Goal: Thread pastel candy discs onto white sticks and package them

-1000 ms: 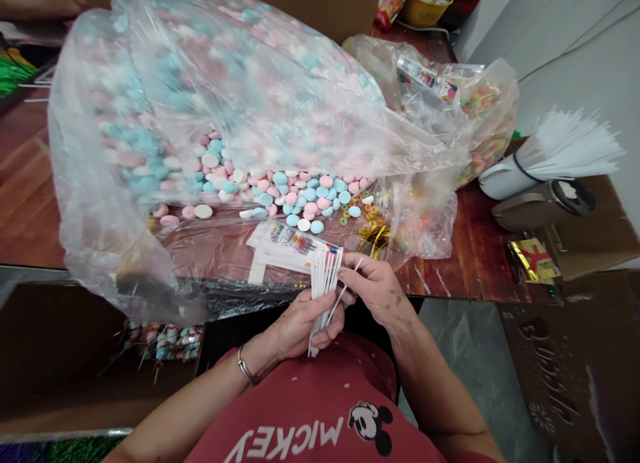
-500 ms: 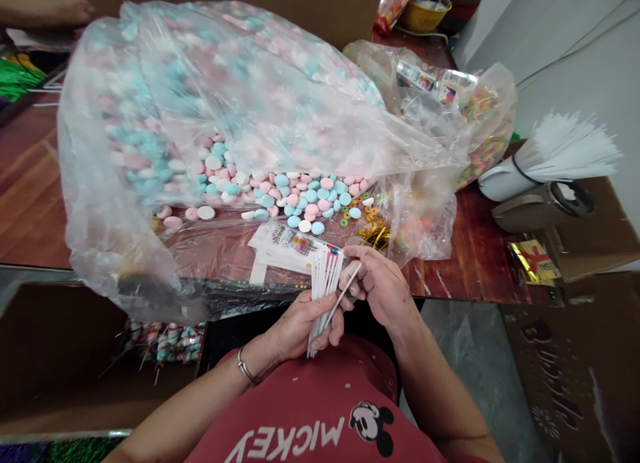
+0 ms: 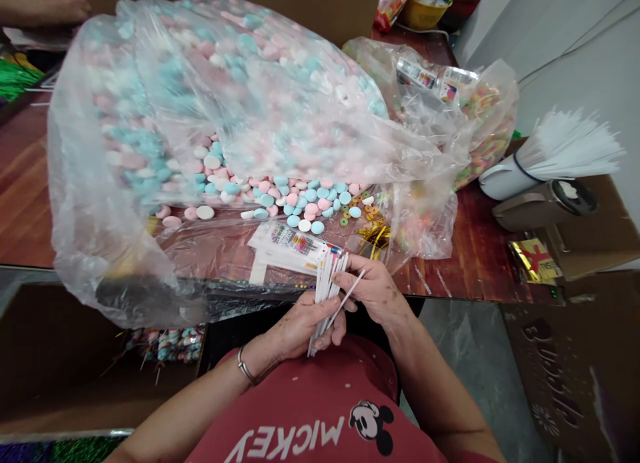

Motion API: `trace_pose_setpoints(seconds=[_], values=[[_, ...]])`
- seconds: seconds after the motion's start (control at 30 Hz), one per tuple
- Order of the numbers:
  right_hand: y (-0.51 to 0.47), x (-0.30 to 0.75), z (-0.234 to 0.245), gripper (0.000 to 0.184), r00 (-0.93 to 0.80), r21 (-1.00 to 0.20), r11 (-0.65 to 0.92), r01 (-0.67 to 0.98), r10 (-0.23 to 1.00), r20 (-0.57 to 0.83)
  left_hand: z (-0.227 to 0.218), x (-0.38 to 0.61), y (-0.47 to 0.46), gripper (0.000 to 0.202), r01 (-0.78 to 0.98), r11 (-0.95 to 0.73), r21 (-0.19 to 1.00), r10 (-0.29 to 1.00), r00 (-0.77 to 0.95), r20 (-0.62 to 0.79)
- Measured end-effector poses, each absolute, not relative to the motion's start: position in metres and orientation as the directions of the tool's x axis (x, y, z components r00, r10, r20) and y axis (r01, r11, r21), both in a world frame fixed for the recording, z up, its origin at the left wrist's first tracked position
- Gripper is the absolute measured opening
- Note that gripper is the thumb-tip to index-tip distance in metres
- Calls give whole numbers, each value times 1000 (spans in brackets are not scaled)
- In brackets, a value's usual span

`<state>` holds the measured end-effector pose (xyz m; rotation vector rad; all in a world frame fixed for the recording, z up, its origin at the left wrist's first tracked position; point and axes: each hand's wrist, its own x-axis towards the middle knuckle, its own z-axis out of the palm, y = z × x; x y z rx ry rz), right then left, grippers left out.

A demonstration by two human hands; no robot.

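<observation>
My left hand [image 3: 305, 323] is closed around the lower part of a bundle of thin white sticks [image 3: 326, 279], held upright in front of my shirt. One stick [image 3: 347, 296] leans away from the bundle to the right. The thumb of my right hand [image 3: 367, 289] presses against the upper part of the bundle, with its other fingers partly hidden behind the sticks. Just beyond, printed plastic wrappers [image 3: 287, 243] lie at the table edge. Behind them, pink, blue and white candies [image 3: 310, 203] spill from a large clear plastic bag [image 3: 240, 109].
Gold twist ties [image 3: 375, 236] and small candy rings [image 3: 371, 211] lie right of the candies. Farther right stand a white holder of sticks [image 3: 510, 176] and a steel mug [image 3: 540, 206]. An open cardboard box [image 3: 55, 356] sits low left. Another person's arm [image 3: 45, 9] shows top left.
My right hand has closed in on the bundle, its thumb now against the upper sticks. The left hand keeps its hold, nearly still.
</observation>
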<state>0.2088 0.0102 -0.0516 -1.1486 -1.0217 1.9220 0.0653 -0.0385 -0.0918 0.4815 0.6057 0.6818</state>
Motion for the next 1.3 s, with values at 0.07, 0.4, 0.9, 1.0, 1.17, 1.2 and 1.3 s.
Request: trace_pose_setpoints(seconds=[0.07, 0.4, 0.9, 1.0, 1.17, 1.2, 1.3], values=[[9, 206, -50, 30, -366, -872, -472, -127, 840, -401, -93, 65, -39, 41, -452, 687, 569, 696, 634, -337], [5, 196, -44, 30, -310, -832, -522, -189, 835, -454, -99, 65, -39, 41, -542, 704, 460, 679, 703, -211], [3, 194, -55, 32, -340, -855, -486, -182, 847, -409, -100, 64, -41, 41, -467, 752, 465, 627, 724, -287], [2, 195, -58, 29, -345, -872, -472, -130, 846, -406, -99, 64, -41, 40, -462, 746, 480, 634, 713, -299], [-1, 197, -58, 21, -311, -880, -466, -93, 853, -419, -100, 64, -42, 39, -486, 720, 495, 660, 699, -274], [-1, 197, -58, 20, -306, -881, -464, -96, 856, -418, -100, 65, -43, 40, -493, 715, 496, 668, 692, -274], [-1, 196, -60, 22, -277, -892, -434, -124, 878, -389, -98, 66, -43, 43, -501, 702, 506, 686, 666, -293]])
